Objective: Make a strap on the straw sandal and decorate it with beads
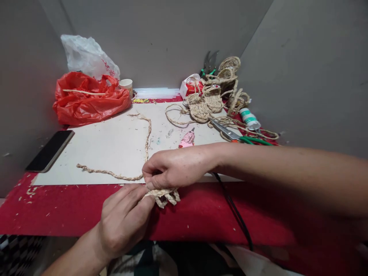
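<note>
Braided straw cord (115, 174) runs across the pale board (97, 149) from the upper middle of the frame, bends down and left, then curves back to the lower centre, where its worked end (165, 196) is a small woven bundle pinched between both hands at the counter's front edge. The right hand (175, 167), reaching in from the right side of the frame, is closed with thumb and fingers gripping the bundle from above, apparently to keep the weave from loosening. The left hand (123, 220), coming up from the lower left, is closed on the bundle's near side, its fingertips pressed against the strands, which would steady them while they are tightened. The loose length lies slack on the board, leaving the hands free play.

Just behind the right wrist lies a pink glue gun (187, 140), its black cable (234, 209) trailing over the red cloth (71, 214) toward the lower right. Farther back, upper right of centre, sits a heap of finished straw pieces (214, 96) with scissors (230, 133) and a green-banded tube (249, 118) beside it. At the upper left are a red plastic bag (86, 99), a white bag (86, 55) behind it and a paper cup (126, 85). A dark phone (50, 150) rests at the left edge of the board.
</note>
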Demonstrator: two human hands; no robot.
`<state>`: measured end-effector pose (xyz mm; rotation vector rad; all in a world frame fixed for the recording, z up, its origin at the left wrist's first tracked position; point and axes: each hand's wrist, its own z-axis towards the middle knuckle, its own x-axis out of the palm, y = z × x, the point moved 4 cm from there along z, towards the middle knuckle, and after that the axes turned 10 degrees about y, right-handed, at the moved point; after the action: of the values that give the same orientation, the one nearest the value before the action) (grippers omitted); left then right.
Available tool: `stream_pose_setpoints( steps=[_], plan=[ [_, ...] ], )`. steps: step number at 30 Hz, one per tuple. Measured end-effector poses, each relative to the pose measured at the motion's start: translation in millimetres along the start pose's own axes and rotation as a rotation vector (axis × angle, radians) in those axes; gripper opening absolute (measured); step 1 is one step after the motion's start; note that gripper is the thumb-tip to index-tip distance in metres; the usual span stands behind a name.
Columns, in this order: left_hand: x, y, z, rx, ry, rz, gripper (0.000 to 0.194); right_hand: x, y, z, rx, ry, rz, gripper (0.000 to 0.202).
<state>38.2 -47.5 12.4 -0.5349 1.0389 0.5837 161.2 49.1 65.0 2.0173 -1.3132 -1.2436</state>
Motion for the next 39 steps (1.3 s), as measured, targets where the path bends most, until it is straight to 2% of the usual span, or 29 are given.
stream_pose_setpoints(
  steps=[6,9,11,14,15,17,20,23,31,34,37,39],
  plan=[
    [-1.3,-5,0,0.050,-0.069,0.062,0.016,3,-12,9,0.070,-0.061,-0.033,0.010],
    [-1.9,-6,1,0.063,-0.087,0.039,0.017,4,-20,11,0.033,-0.095,0.101,0.011],
    [-3.9,-5,3,0.038,-0.098,-0.040,0.024,-2,-21,5,-0.004,-0.202,0.183,0.019],
    [-9.1,-3,8,-0.020,-0.159,-0.154,0.030,-14,-17,-12,-0.036,-0.453,0.190,0.026],
    [-10.3,-2,9,-0.037,-0.180,-0.168,0.029,-16,-15,-17,-0.054,-0.484,0.188,0.026],
    [-11.4,-2,11,-0.044,-0.215,-0.161,0.027,-13,-10,-21,-0.092,-0.419,0.204,0.023],
    [-10.5,-2,10,-0.020,-0.264,-0.158,0.033,-2,-7,-19,-0.099,-0.219,0.261,0.016],
    [-7.5,-2,7,-0.019,-0.253,-0.157,0.039,1,-6,-15,-0.065,-0.135,0.270,0.009],
    [-9.4,-4,11,-0.018,-0.203,-0.132,0.029,0,3,-13,-0.024,-0.070,0.114,0.009],
    [-8.9,-5,12,-0.020,-0.188,-0.118,0.026,4,5,-13,0.005,-0.094,0.034,0.012],
    [-6.1,-7,10,-0.001,-0.178,-0.092,0.024,6,3,-11,0.004,-0.149,0.050,0.012],
    [-3.8,-8,9,0.013,-0.158,-0.075,0.021,7,0,-8,-0.002,-0.140,0.075,0.012]
  ],
)
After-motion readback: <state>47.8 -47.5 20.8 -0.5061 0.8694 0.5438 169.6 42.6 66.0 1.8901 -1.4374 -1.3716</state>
